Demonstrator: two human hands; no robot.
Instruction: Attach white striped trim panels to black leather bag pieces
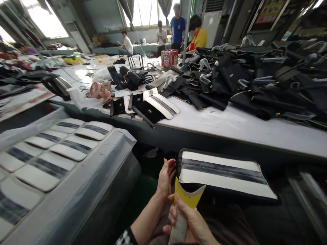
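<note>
White panel (pixel 237 170) with a dark stripe: over the lap, just right of the left hand and ahead and to the right of the right hand. Left to right: counter (pixel 109 154) under a pale sheet, similar striped pieces (pixel 73 148) laid flat on it. Then left hand (pixel 167 177), open, fingers loosely curled, no object visible in it; fingertips beside the panel's left end, contact unclear. Next, right hand (pixel 187 219), closed around the handle of a yellow scraper (pixel 190 200), notched edge pointing away from the body. Scraper overlaps the near-left corner in view; cannot tell if touching. Panel's long axis runs left to right, right end nearer the body. Left hand nearer its short end.
</note>
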